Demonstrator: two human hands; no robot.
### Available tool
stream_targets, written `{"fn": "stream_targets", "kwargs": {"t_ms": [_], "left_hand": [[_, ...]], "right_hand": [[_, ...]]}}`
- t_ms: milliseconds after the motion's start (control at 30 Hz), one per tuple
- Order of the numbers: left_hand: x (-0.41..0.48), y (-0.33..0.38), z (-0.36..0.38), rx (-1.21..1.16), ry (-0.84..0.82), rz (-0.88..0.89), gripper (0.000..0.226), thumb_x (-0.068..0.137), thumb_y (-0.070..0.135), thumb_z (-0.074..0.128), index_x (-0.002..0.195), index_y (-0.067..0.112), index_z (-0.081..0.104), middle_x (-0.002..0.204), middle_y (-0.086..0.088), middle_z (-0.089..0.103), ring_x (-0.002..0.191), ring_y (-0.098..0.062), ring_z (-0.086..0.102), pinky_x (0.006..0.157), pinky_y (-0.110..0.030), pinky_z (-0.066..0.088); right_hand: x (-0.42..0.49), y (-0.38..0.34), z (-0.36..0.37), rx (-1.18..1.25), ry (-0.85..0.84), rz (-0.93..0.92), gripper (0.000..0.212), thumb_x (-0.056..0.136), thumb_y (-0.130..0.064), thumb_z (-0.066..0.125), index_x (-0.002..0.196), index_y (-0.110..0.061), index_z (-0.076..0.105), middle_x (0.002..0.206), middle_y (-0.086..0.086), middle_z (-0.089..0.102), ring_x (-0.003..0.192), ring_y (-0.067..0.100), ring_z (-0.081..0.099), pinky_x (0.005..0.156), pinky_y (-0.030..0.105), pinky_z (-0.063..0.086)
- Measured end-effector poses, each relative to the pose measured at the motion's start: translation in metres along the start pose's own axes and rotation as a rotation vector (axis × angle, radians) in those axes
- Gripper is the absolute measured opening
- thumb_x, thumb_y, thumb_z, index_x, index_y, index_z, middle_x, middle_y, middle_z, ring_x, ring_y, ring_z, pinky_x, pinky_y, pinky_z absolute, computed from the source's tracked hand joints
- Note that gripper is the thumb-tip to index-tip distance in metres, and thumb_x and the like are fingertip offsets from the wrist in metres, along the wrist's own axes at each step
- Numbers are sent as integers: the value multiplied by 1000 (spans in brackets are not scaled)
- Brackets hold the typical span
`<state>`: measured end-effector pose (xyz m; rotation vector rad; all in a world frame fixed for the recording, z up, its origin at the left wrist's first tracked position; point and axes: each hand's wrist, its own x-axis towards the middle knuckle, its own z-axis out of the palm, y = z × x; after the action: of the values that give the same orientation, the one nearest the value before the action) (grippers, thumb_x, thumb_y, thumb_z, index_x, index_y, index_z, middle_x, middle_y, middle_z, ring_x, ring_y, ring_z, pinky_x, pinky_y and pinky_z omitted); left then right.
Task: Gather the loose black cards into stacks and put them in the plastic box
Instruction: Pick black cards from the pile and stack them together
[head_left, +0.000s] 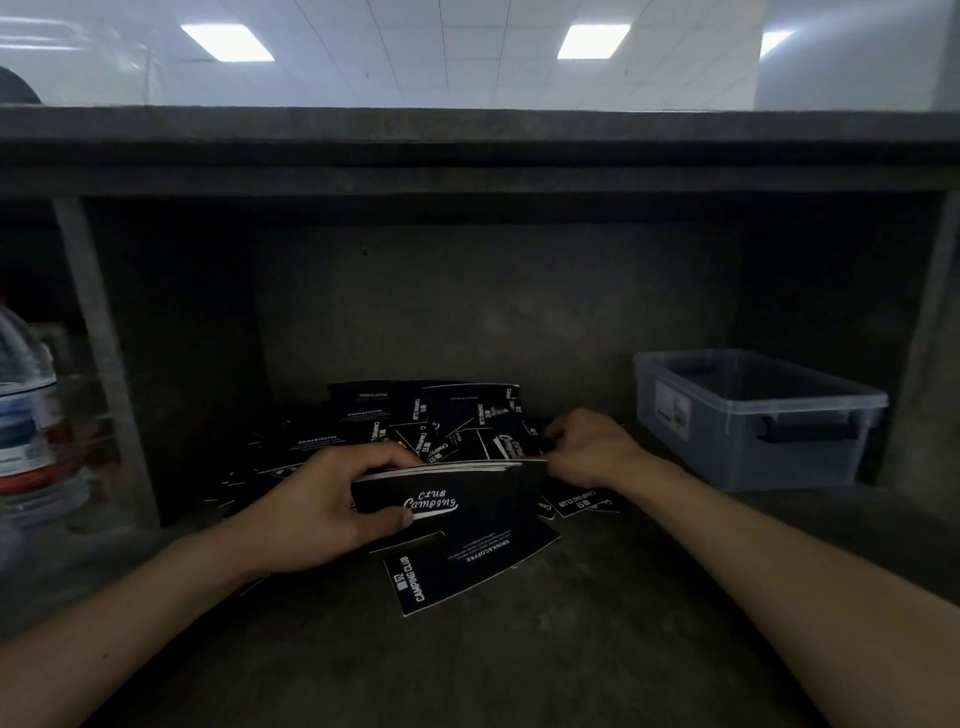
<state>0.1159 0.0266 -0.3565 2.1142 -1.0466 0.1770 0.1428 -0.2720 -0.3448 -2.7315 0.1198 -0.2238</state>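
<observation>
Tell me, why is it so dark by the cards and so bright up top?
Head view: the ceiling lights glare white above, while the slab shades the loose cards under it; the bottle at the left edge is blurred, and the wide lens bends the edges.

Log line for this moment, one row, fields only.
phase: gathering | left hand: grips card stack | right hand: pinches stack's right end | loose cards: scattered on shelf | plastic box: at right, untouched
</observation>
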Motion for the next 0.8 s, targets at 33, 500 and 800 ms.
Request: {"fn": "stream_targets", "kwargs": {"t_ms": [33, 500, 800], "left_hand": [[0, 0, 0, 15, -2, 0, 29, 87, 16, 77, 111, 30, 67, 106, 9, 74, 99, -8, 71, 86, -25, 57], [2, -9, 0, 78, 35, 12, 32, 80, 22, 82, 106, 34, 67, 115, 13, 64, 108, -10, 66, 93, -31, 55], [1, -5, 1, -38, 10, -28, 52, 84, 18, 79, 123, 43, 56, 112, 11, 71, 107, -7, 68, 88, -22, 56]], "right_hand": [[2, 1, -2, 4, -14, 25, 50, 75, -52, 77, 106, -13, 74, 107, 3, 71, 95, 17, 65, 88, 30, 53], [0, 12, -42, 658, 97, -76, 22, 87, -6, 69, 84, -27, 76, 102, -1, 76, 84, 7, 68, 70, 16, 54], [0, 0, -14, 292, 39, -245, 35, 97, -39, 60, 122, -17, 69, 123, 2, 69, 109, 15, 64, 92, 26, 49]]}}
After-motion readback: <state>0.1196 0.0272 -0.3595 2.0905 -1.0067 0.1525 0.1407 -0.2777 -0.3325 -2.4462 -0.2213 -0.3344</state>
